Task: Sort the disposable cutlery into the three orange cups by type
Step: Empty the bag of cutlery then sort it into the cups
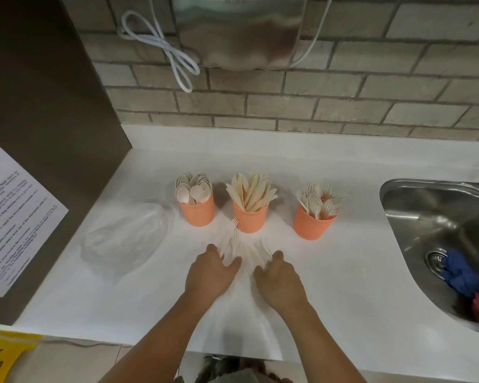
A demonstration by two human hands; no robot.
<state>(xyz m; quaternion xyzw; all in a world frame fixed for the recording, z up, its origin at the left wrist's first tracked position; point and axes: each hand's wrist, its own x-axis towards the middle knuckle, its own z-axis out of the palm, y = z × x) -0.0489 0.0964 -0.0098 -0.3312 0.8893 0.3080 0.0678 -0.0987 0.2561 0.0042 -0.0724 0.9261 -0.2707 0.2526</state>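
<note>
White counter (343, 258): 3 orange cups (250, 220) hold spoons (192, 189), knives (250, 193), forks (320, 199).

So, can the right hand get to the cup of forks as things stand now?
Probably yes. The right hand touches the loose cutlery, and the counter between it and the fork cup looks bare; the knife cup stands left of that path.

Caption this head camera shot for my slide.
Left hand and right hand touch white plastic cutlery on a white counter before orange cups of spoons, knives and forks.
</note>
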